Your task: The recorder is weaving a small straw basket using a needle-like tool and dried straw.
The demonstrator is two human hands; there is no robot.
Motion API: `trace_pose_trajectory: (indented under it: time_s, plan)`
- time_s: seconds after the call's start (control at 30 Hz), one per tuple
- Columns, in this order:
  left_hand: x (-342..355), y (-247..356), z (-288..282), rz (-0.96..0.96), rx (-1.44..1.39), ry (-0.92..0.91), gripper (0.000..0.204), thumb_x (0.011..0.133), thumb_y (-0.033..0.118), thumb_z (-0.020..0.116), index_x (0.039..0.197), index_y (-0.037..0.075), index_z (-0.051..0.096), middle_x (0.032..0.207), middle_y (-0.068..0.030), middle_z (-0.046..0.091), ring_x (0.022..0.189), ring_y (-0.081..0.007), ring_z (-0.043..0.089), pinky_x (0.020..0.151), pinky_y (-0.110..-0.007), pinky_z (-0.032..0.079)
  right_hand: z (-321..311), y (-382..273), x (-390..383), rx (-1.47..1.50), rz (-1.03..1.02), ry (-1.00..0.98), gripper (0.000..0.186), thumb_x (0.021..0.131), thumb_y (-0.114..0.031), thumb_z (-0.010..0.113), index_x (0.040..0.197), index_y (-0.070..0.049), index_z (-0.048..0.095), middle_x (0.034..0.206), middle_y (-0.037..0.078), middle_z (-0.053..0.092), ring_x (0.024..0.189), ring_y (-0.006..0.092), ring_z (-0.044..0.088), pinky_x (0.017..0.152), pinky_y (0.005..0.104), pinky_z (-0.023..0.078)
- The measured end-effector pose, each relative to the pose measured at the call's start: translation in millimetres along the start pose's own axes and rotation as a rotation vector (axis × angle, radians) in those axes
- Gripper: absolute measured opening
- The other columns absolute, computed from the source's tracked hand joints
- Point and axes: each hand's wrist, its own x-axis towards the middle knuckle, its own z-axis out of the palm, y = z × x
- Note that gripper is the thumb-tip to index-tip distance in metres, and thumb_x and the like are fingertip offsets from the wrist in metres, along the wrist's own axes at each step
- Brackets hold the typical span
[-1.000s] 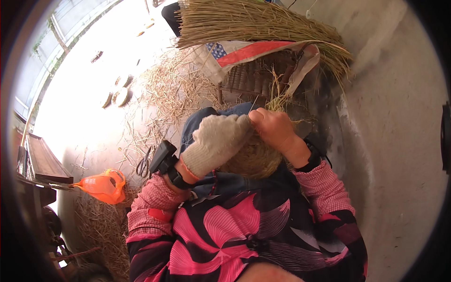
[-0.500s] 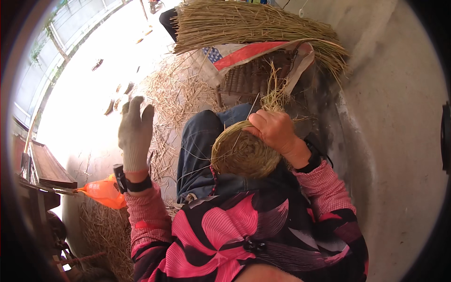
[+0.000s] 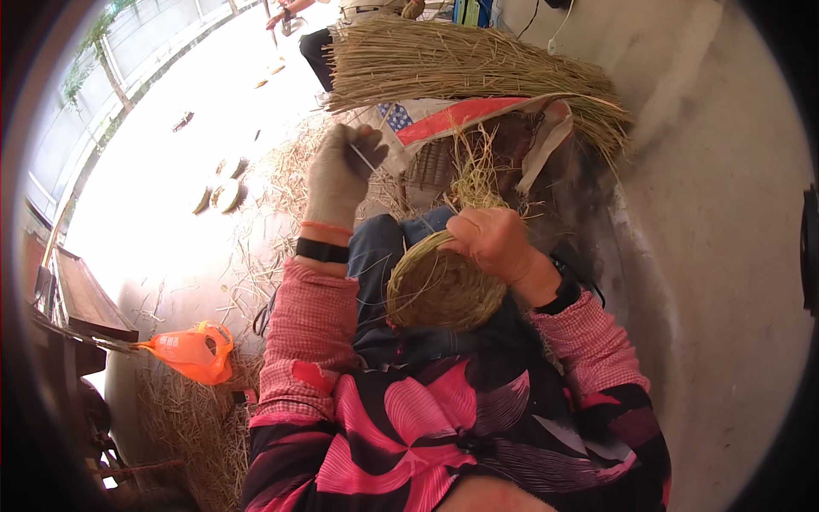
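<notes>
A shallow round basket point(image 3: 444, 299) of coiled straw rests over my lap, tilted so its inside faces me. My right hand point(image 3: 493, 243) is bare and pinches its far right rim. Loose straw ends point(image 3: 479, 175) stick out beyond that hand. Up to the left of the basket, my left hand point(image 3: 339, 171) wears a pale knit glove, with its fingers closed on a thin light needle point(image 3: 363, 158). A fine thread shows faintly across the basket's mouth; its far end I cannot make out.
A large bundle of dry straw point(image 3: 469, 64) lies ahead on a printed cloth point(image 3: 461, 111) over a dark woven seat. Straw scraps litter the floor. An orange plastic bag point(image 3: 194, 352) hangs at the left, near a wooden board point(image 3: 90, 294). Another person's arm shows at the top.
My left hand has gone from spread fingers at the left to closed on the needle, farther right and up. The needle has left the basket rim. My right hand keeps its grip.
</notes>
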Motion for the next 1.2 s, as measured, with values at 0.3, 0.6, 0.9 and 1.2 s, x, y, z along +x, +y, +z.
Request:
trace_pose_trajectory:
  time_s: [0.3, 0.6, 0.9, 1.2]
  plan:
    - [-78, 44, -108, 0.383, 2.286, -0.322, 0.011, 0.092, 0.021, 0.058, 0.095, 0.011, 0.061, 0.087, -0.0171, 0.066, 0.084, -0.0373, 0.066, 0.067, -0.046, 0.051, -36, 80, -78, 1.012, 0.926, 0.285, 0.038, 0.102, -0.038, 0.05, 0.126, -0.01, 0.056, 0.122, 0.008, 0.063, 0.107, 0.0214, 0.063, 0.088, 0.0333, 0.051]
    - [-161, 264, -436, -0.032, 2.362, 0.926, 0.029, 0.097, 0.024, 0.047, 0.1, -0.001, 0.061, 0.091, -0.0287, 0.065, 0.084, -0.0454, 0.063, 0.072, -0.051, 0.048, -81, 126, -183, 1.317, 0.946, 0.783, 0.041, 0.099, -0.037, 0.057, 0.126, -0.006, 0.057, 0.115, 0.006, 0.064, 0.097, 0.0169, 0.06, 0.09, 0.03, 0.05]
    - [-82, 25, -7, -0.002, 0.959, -0.317, 0.063, 0.09, 0.007, 0.06, 0.148, 0.002, 0.034, 0.122, -0.011, 0.065, 0.068, -0.0038, 0.051, 0.056, -0.019, 0.042, -56, 53, -35, 1.496, 0.939, 0.174, 0.037, 0.098, -0.038, 0.059, 0.115, -0.004, 0.061, 0.099, 0.003, 0.064, 0.084, 0.0141, 0.058, 0.077, 0.0275, 0.05]
    - [-50, -39, -25, -0.163, -0.081, -0.516, 0.021, 0.1, 0.028, 0.055, 0.101, 0.006, 0.059, 0.129, -0.0153, 0.059, 0.11, -0.0243, 0.061, 0.063, -0.029, 0.053, -36, 55, -12, 0.711, 0.822, -0.166, 0.04, 0.097, -0.042, 0.06, 0.085, -0.004, 0.061, 0.071, -0.001, 0.058, 0.071, 0.0079, 0.056, 0.061, 0.0295, 0.046]
